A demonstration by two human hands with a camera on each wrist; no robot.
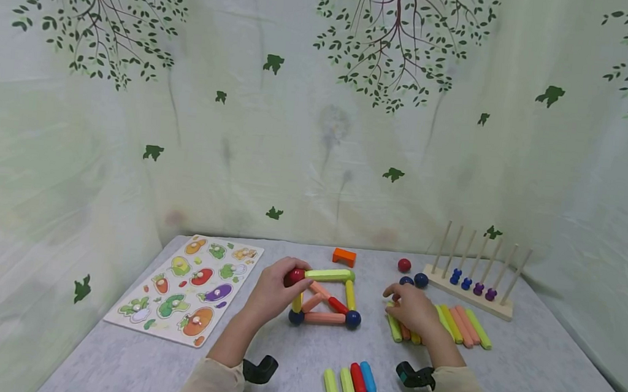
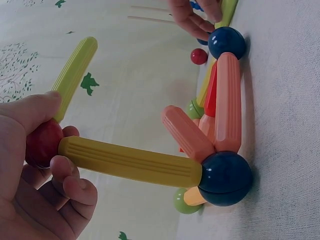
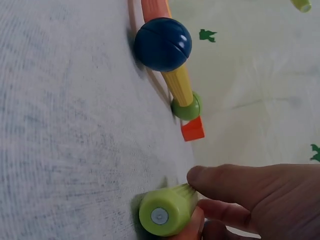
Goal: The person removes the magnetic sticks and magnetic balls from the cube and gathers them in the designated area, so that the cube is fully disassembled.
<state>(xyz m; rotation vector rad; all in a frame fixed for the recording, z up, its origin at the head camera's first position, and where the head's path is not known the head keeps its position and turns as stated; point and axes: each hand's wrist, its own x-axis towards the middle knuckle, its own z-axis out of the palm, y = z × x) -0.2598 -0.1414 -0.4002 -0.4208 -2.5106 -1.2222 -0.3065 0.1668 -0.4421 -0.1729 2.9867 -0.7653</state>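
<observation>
Left hand: it pinches the red ball with thumb and fingers. The left hand (image 1: 279, 284) is up over the middle of the table (image 1: 167, 375).
Red ball: the red ball (image 2: 44, 142) is in the air, with a light green stick (image 2: 76, 77) and a yellow stick (image 2: 130, 160) stuck to it. The yellow one goes down to a dark blue ball (image 2: 226, 178).
Stick shape: it sits near the middle of the table. A pink stick (image 1: 324, 319) joins that ball to another dark blue ball (image 1: 353, 319).
Right hand: the right hand (image 1: 414, 308) pinches a short green stick (image 3: 167, 212) between thumb and fingers, at the left end of a row nearer the right edge.
Front sticks: two green sticks (image 1: 331, 387), a red stick (image 1: 358, 380) and a blue stick (image 1: 368, 379) lie side by side, nearer the front.
Back edge: an orange block (image 1: 344, 257) sits here. To its right is a loose red ball (image 1: 404, 265).
Back right corner: a peg board (image 1: 469, 292) stands near it, with blue and purple beads (image 1: 477, 289).
Left edge: a flat picture board (image 1: 185, 290) lies along it, full of veggies.
</observation>
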